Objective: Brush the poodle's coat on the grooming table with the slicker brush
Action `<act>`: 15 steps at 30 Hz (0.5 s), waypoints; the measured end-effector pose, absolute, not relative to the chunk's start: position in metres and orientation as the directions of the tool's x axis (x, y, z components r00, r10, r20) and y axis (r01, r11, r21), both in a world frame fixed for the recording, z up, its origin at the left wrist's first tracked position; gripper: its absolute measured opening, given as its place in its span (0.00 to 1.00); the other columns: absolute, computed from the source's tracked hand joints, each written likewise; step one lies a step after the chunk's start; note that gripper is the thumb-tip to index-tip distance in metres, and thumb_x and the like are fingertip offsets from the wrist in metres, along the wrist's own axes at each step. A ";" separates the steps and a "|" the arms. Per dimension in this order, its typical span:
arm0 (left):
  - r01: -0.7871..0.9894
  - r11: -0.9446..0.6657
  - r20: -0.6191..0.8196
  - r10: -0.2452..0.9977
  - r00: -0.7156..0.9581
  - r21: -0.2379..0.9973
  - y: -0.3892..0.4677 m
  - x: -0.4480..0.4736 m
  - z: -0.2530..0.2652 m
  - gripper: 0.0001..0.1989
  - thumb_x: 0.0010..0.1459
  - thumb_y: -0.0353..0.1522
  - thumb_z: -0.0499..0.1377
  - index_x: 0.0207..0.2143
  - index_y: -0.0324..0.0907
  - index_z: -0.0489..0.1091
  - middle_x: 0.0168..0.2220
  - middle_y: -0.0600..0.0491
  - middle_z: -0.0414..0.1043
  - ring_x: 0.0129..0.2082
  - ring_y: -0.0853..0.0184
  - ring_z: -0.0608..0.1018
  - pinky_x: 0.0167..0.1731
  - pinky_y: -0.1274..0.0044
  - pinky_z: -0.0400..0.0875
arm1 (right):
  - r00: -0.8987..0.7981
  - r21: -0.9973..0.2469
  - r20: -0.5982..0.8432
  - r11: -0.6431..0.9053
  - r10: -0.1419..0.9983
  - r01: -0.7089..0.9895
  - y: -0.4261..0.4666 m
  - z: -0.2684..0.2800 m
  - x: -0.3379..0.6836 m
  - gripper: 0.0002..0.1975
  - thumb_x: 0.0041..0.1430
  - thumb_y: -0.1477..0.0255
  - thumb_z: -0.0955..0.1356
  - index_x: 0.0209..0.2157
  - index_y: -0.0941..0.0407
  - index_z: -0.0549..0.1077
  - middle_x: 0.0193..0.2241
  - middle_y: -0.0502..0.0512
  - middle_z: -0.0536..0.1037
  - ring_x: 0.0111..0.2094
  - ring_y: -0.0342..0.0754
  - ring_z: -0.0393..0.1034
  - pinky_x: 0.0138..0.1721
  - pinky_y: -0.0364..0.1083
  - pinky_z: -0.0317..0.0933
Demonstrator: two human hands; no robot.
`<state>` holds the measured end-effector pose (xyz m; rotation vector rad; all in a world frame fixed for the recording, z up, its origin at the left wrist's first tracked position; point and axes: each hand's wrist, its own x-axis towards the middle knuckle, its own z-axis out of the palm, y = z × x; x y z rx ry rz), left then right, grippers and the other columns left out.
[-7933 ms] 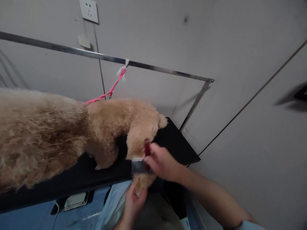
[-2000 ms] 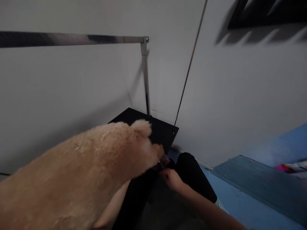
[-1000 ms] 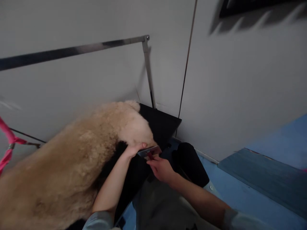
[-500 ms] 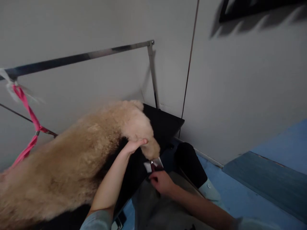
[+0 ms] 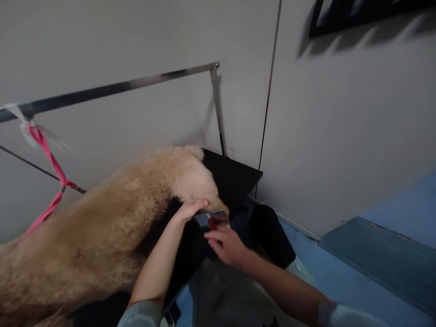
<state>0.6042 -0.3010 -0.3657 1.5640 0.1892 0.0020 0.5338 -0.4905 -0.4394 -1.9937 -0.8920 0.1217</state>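
A curly tan dog (image 5: 112, 227) stands on a black table, its hindquarters toward the right end. My left hand (image 5: 191, 210) is closed round the inner side of its hind leg (image 5: 195, 181), thumb pointing right. A slicker brush (image 5: 218, 219) with a flat silvery head and a red handle is in my right hand (image 5: 227, 245). The brush head lies against the lower hind leg, just right of my left hand, and covers most of that part. The fingers of my right hand are wrapped round the handle.
The black tabletop (image 5: 235, 179) ends in a corner near the wall. Above the dog runs a metal bar (image 5: 119, 86) on an upright post, with a pink twisted loop (image 5: 51, 156) hanging from it. A black-framed object (image 5: 361, 18) is on the wall. Blue-grey boards (image 5: 378, 263) lie on the blue floor.
My right hand has moved the brush up and slightly left, from the lower end of the leg onto it. My left hand keeps its hold. The view has shifted slightly.
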 end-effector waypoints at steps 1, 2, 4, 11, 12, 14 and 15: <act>0.135 0.021 -0.137 0.125 0.983 0.991 -0.302 0.603 -0.365 0.28 0.25 0.46 0.75 0.27 0.36 0.77 0.36 0.43 0.80 0.49 0.49 0.76 0.56 0.61 0.65 | 0.744 -0.766 0.265 -0.336 0.613 0.549 -0.492 -0.436 0.538 0.14 0.59 0.74 0.65 0.42 0.54 0.80 0.40 0.56 0.82 0.41 0.49 0.75 0.45 0.45 0.64; 0.144 0.034 -0.147 0.121 0.982 0.989 -0.302 0.602 -0.365 0.29 0.25 0.46 0.75 0.28 0.36 0.78 0.37 0.43 0.80 0.49 0.49 0.76 0.56 0.61 0.65 | 0.746 -0.767 0.237 -0.352 0.623 0.537 -0.493 -0.434 0.541 0.13 0.58 0.75 0.65 0.40 0.54 0.81 0.38 0.56 0.82 0.40 0.49 0.75 0.44 0.45 0.65; 0.134 0.055 -0.139 0.096 0.986 0.989 -0.301 0.599 -0.365 0.29 0.24 0.47 0.75 0.28 0.36 0.78 0.39 0.42 0.80 0.49 0.49 0.76 0.56 0.61 0.65 | 0.699 -0.813 0.128 -0.329 0.704 0.480 -0.498 -0.434 0.543 0.13 0.55 0.77 0.66 0.36 0.54 0.82 0.31 0.53 0.82 0.33 0.47 0.75 0.37 0.42 0.66; 0.083 0.036 -0.084 0.016 0.996 0.996 -0.291 0.598 -0.373 0.34 0.25 0.56 0.71 0.28 0.38 0.78 0.40 0.42 0.79 0.48 0.48 0.76 0.55 0.61 0.66 | 0.737 -0.910 0.252 -0.105 0.628 0.401 -0.507 -0.430 0.565 0.12 0.58 0.74 0.65 0.38 0.56 0.81 0.30 0.53 0.82 0.29 0.44 0.73 0.32 0.41 0.64; 0.075 0.054 -0.076 0.024 0.997 0.996 -0.290 0.598 -0.374 0.34 0.24 0.55 0.71 0.29 0.38 0.78 0.42 0.42 0.79 0.49 0.48 0.76 0.56 0.61 0.65 | 0.745 -0.925 0.208 -0.121 0.634 0.361 -0.507 -0.430 0.567 0.12 0.57 0.75 0.65 0.37 0.57 0.81 0.28 0.53 0.81 0.27 0.43 0.72 0.30 0.40 0.63; 0.055 0.100 -0.062 0.069 0.996 0.993 -0.289 0.598 -0.375 0.36 0.22 0.54 0.72 0.31 0.38 0.78 0.44 0.42 0.78 0.52 0.48 0.74 0.58 0.61 0.63 | 0.742 -0.944 0.119 -0.156 0.659 0.289 -0.507 -0.428 0.566 0.13 0.55 0.77 0.65 0.36 0.57 0.81 0.25 0.52 0.80 0.24 0.42 0.70 0.26 0.39 0.61; 0.055 0.115 -0.065 0.082 0.995 0.992 -0.288 0.597 -0.376 0.35 0.21 0.54 0.73 0.29 0.38 0.78 0.43 0.42 0.78 0.53 0.47 0.73 0.58 0.62 0.62 | 0.732 -0.947 0.112 -0.151 0.672 0.284 -0.508 -0.425 0.565 0.14 0.55 0.77 0.65 0.37 0.57 0.81 0.25 0.51 0.80 0.23 0.42 0.70 0.25 0.39 0.61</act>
